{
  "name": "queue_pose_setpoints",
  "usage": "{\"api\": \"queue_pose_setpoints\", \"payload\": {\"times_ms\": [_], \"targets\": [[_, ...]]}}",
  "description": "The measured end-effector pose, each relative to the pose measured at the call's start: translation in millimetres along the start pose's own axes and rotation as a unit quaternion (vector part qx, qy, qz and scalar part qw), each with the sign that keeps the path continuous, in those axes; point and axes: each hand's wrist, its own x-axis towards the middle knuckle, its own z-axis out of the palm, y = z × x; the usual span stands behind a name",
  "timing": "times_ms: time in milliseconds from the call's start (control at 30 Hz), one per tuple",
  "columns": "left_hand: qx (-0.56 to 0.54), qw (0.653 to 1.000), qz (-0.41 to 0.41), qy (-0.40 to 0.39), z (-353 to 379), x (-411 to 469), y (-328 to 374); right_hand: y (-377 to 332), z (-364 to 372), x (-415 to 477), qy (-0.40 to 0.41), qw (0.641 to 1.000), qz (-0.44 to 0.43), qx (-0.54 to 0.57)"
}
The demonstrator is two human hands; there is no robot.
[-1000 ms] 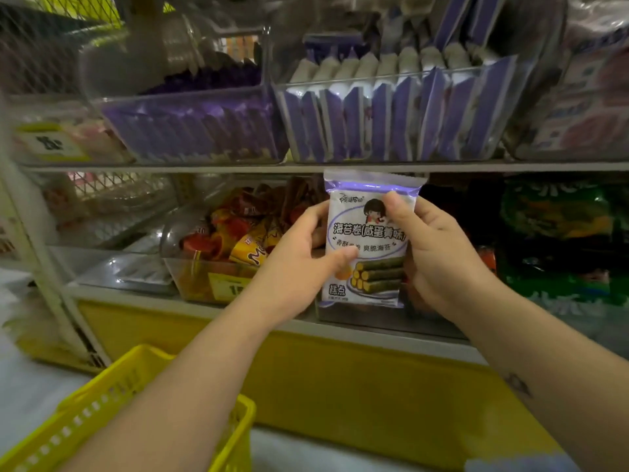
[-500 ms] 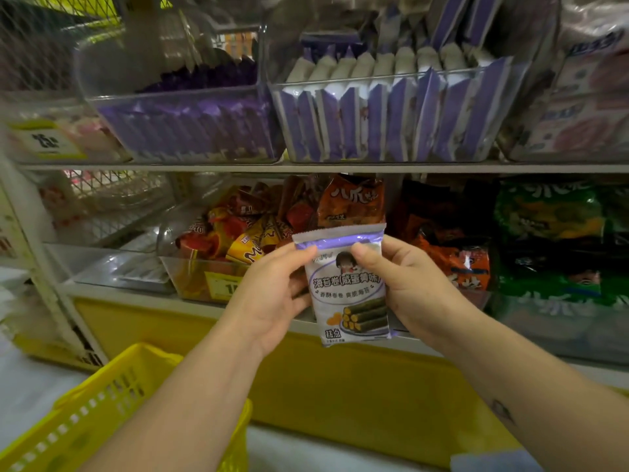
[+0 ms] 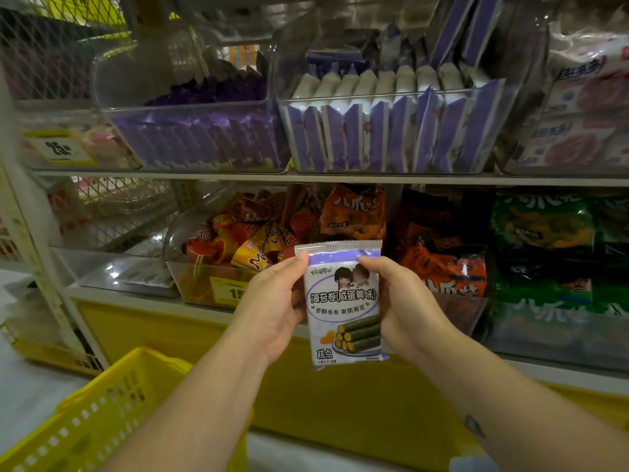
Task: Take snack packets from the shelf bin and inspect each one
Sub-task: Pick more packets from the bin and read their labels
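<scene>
One white-and-purple foil snack packet is out, gripped upright between left hand and right hand for inspection, while the clear plastic shelf bin above remains full.

Yellow basket below orange snack bags

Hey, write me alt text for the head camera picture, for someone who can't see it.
Two bare hands, left hand and right hand, hold a purple-and-white snack packet upright, front facing the camera, before store shelves. Above, a clear bin holds matching packets standing in a row; a yellow basket sits at lower left.
</scene>
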Motion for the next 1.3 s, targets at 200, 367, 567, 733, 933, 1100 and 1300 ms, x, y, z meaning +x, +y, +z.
{"api": "queue_pose_setpoints", "payload": {"times_ms": [200, 367, 567, 733, 933, 1100, 1300], "targets": [[0.000, 1.000, 0.008, -0.002, -1, -1, -1, 5, 0, 2, 0.008, 0.999, -0.026, -0.026], [-0.034, 0.999, -0.002, -0.004, -1, 0, -2, 4, -2, 4, 0.013, 1.000, -0.012, 0.014], [-0.071, 0.997, -0.017, -0.025, -1, 0, -1, -2, -9, 6, -0.007, 1.000, -0.001, -0.020], [-0.097, 0.995, -0.008, 0.008, -8, 2, 7, -22, -21, -2, -0.164, 0.964, 0.069, -0.198], [-0.089, 0.991, -0.080, -0.059, -12, 2, 12, -28, -30, -8, -0.152, 0.965, 0.121, -0.175], [-0.061, 0.975, -0.118, -0.179, -15, -3, 15, -36, -28, -9, -0.127, 0.977, 0.158, -0.058], [-0.097, 0.963, -0.135, -0.212, -18, -5, 18, -34, -29, -9, -0.139, 0.973, 0.182, -0.038]]}}
